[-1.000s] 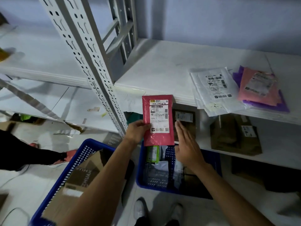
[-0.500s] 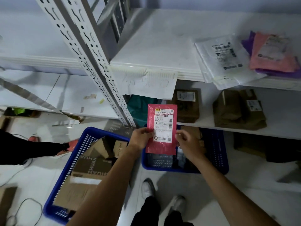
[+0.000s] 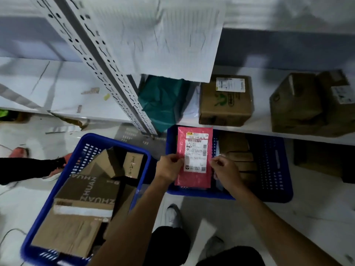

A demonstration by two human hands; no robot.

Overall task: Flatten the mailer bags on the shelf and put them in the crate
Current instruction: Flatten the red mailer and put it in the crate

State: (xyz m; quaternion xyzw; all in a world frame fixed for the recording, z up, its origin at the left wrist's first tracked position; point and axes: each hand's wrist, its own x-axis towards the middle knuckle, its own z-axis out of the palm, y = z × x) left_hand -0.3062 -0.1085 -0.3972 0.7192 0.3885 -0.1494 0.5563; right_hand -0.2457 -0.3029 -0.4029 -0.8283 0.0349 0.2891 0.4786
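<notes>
Left hand [image 3: 169, 167] and right hand [image 3: 224, 168] pinching the side edges of the pink mailer bag [image 3: 194, 157], now lowered from shelf height to just above the right-hand blue crate [image 3: 269, 196], flat and ready, likely, to drop in.

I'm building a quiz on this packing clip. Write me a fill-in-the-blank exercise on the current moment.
1. Both hands hold a ____-coloured mailer bag with a white shipping label.
2. The bag hangs over the ____ crate under the shelf.
3. The left hand and right hand pinch the bag's two ____ edges.
4. The other crate holds ____ boxes.

Missing words: pink; blue; side; cardboard
</notes>
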